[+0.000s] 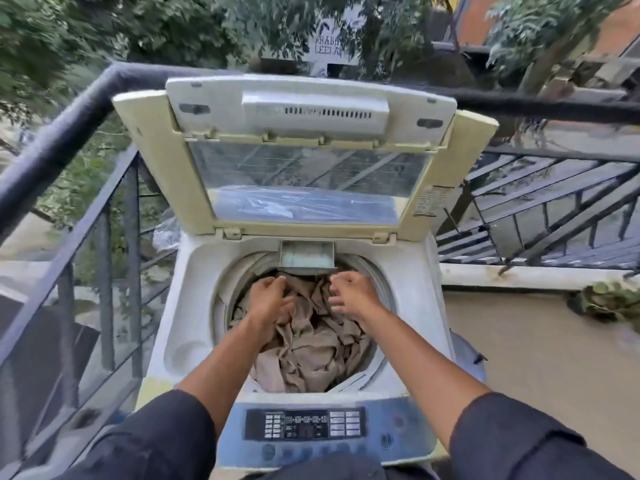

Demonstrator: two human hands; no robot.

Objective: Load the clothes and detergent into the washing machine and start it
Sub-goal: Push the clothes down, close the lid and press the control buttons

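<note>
Left hand (268,299) fingers curled, gripping crumpled beige cloth (311,348) inside drum of white top-load washing machine (183,306). Right hand (351,292) fingers spread, loose, palm down over the cloth. Both forearms extended, dark sleeves at elbows. Lid (304,150) up.

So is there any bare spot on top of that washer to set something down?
Yes: the white deck left of the drum is bare, between the drum rim and the railing. The right deck strip is narrower. The drum is crowded: beige clothes, left hand and right hand.
</note>
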